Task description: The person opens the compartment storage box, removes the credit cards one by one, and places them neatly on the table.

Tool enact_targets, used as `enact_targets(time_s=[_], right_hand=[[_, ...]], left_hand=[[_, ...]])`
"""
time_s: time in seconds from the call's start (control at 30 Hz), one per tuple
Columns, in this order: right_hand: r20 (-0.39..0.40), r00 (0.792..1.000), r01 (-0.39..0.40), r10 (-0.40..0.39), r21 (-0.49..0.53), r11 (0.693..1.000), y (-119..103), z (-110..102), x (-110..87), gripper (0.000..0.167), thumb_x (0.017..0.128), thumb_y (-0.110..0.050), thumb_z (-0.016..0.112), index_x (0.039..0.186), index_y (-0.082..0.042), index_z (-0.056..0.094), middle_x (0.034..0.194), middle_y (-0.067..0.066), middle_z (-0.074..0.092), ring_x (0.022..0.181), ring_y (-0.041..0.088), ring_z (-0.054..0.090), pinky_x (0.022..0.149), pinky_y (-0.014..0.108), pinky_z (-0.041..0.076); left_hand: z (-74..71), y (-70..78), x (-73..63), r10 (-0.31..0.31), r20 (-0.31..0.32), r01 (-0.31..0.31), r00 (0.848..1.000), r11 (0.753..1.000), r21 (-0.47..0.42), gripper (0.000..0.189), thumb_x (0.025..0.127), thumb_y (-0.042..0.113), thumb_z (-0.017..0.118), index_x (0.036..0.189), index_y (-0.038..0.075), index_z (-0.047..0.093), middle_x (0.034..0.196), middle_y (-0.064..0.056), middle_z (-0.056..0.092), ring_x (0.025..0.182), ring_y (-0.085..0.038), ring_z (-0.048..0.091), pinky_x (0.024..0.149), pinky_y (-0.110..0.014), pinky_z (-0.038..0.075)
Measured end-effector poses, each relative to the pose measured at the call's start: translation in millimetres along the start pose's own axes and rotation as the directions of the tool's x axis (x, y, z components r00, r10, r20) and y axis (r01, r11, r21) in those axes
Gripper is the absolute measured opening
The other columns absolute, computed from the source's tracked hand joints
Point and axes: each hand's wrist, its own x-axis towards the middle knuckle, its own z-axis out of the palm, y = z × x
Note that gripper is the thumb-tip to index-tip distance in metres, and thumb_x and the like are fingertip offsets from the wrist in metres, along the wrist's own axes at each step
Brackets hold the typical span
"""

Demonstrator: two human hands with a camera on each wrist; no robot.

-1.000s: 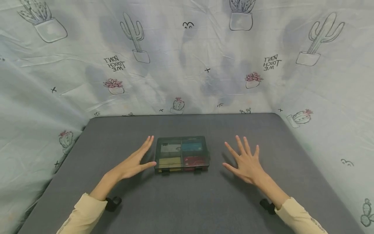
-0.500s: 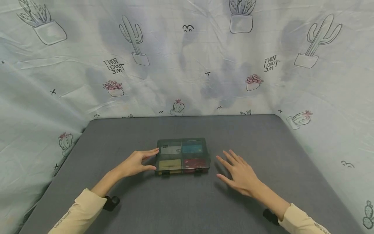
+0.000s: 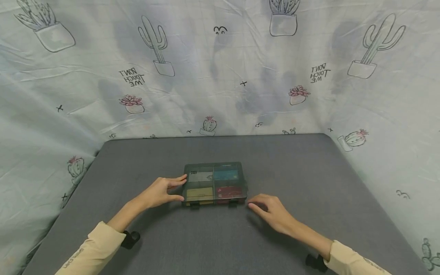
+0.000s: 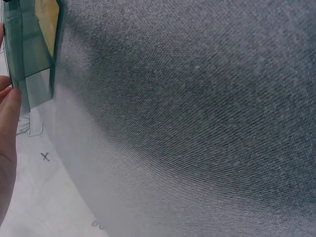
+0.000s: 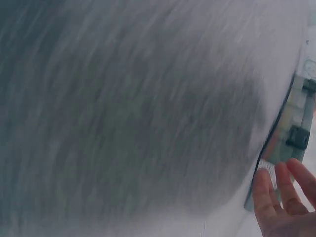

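Pinching the left end of a green-tinted divided plastic case, which lies flat on the gray tabletop, a person's left hand sits opposite a right hand bent beside the case's near right corner. At the left wrist, fingertips hold only the case's edge, so a one-sided pull could skew it and jostle the yellow item inside. At the right wrist, fingers overlap the case near a black latch, contact or grip impossible to tell; a stray knock might pop it.
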Motion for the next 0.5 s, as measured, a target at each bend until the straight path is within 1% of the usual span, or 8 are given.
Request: enact_targets(time_s=[0.03,0.1,0.13,0.2,0.27,0.37,0.43,0.5], right_hand=[[0.02,1.0,-0.023,0.021,0.077,0.997,-0.3,1.5,0.4,0.027,0.1,-0.024,0.053,0.11,-0.006,0.071,0.108,0.004,0.069,0.098,0.021,0.066,0.08,0.036,0.058],[0.072,0.995,-0.083,0.069,0.209,0.974,-1.0,4.6,0.9,0.028,0.101,-0.023,0.053,0.111,-0.004,0.071,0.109,0.008,0.07,0.095,0.023,0.067,0.078,0.033,0.059],[0.104,0.989,-0.126,0.101,0.271,0.954,-1.4,6.1,1.0,0.03,0.101,-0.023,0.052,0.113,-0.002,0.07,0.11,0.011,0.069,0.095,0.024,0.068,0.078,0.031,0.059],[0.17,0.971,-0.221,0.166,0.395,0.892,-2.4,9.1,1.3,0.033,0.101,-0.023,0.052,0.116,0.002,0.068,0.113,0.017,0.067,0.094,0.026,0.068,0.078,0.029,0.059],[0.232,0.948,-0.31,0.218,0.517,0.798,-3.6,11.7,1.6,0.037,0.101,-0.022,0.052,0.119,0.009,0.063,0.117,0.022,0.064,0.096,0.028,0.067,0.081,0.03,0.059],[0.307,0.907,-0.421,0.287,0.662,0.62,-5.8,16.2,3.2,0.043,0.101,-0.021,0.053,0.124,0.015,0.056,0.119,0.024,0.062,0.101,0.027,0.065,0.087,0.031,0.057],[0.341,0.883,-0.465,0.323,0.727,0.504,-7.0,18.7,4.9,0.047,0.1,-0.02,0.054,0.127,0.018,0.051,0.12,0.024,0.062,0.103,0.026,0.065,0.09,0.031,0.055],[0.364,0.861,-0.495,0.356,0.765,0.413,-8.2,20.9,7.1,0.05,0.099,-0.019,0.056,0.129,0.02,0.046,0.12,0.023,0.061,0.105,0.024,0.065,0.092,0.03,0.054]], left_hand=[[-0.3,0.2,-0.3,-0.006,0.001,0.006,1.0,1.0,-0.001,0.066,0.081,0.015,0.076,0.136,-0.008,0.048,0.149,-0.02,0.034,0.128,-0.038,0.043,0.096,-0.042,0.05],[-0.9,0.7,-0.8,-0.016,0.001,0.016,1.0,1.0,0.0,0.066,0.081,0.015,0.077,0.136,-0.007,0.048,0.148,-0.02,0.034,0.128,-0.038,0.044,0.095,-0.042,0.05],[-1.2,0.9,-1.0,-0.019,0.002,0.019,1.0,1.0,0.001,0.066,0.081,0.015,0.077,0.135,-0.007,0.049,0.148,-0.02,0.034,0.128,-0.038,0.044,0.095,-0.042,0.051],[-1.6,1.4,-0.9,-0.022,0.003,0.022,1.0,1.0,0.0,0.065,0.08,0.015,0.077,0.135,-0.007,0.049,0.148,-0.021,0.034,0.127,-0.039,0.044,0.094,-0.042,0.051],[-1.8,1.7,-0.4,-0.025,0.005,0.025,1.0,1.0,0.004,0.065,0.08,0.015,0.077,0.135,-0.006,0.05,0.148,-0.021,0.034,0.127,-0.039,0.045,0.094,-0.041,0.052],[-2.1,2.4,0.6,-0.027,0.011,0.026,1.0,1.0,0.008,0.064,0.08,0.015,0.077,0.135,-0.005,0.051,0.148,-0.021,0.033,0.127,-0.038,0.044,0.094,-0.04,0.052],[-2.4,3.1,1.4,-0.027,0.014,0.027,1.0,1.0,0.017,0.064,0.08,0.016,0.077,0.134,-0.005,0.051,0.148,-0.021,0.033,0.127,-0.038,0.044,0.094,-0.04,0.052],[-2.8,4.0,1.9,-0.028,0.018,0.027,0.999,0.999,0.025,0.063,0.08,0.017,0.077,0.134,-0.005,0.052,0.148,-0.021,0.034,0.126,-0.038,0.045,0.093,-0.039,0.052]])
